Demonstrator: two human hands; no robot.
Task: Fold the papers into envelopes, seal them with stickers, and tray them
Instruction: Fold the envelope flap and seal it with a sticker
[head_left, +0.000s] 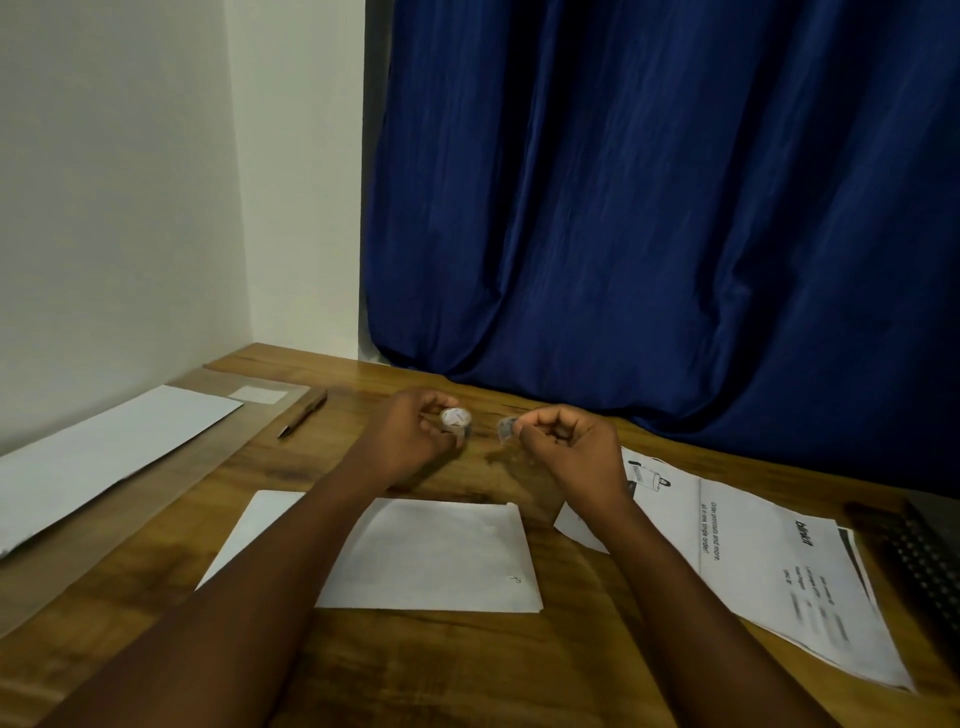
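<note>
My left hand (410, 439) is closed around a small sticker roll (456, 422), held just above the wooden table (467, 665). To its right, my right hand (569, 447) pinches a small greyish sticker (505, 429) between thumb and forefinger, a short gap from the roll. A folded white paper (436, 556) lies flat on the table below both hands, partly hidden by my left forearm. At the far left, a white sheet (104, 457) rests on a flat brown tray (218, 379).
A pen (303, 414) lies beside the tray's right edge. Printed sheets (769, 566) lie at the right, with a dark keyboard (924, 556) at the right edge. A blue curtain (675, 208) hangs behind the table; a white wall stands at the left.
</note>
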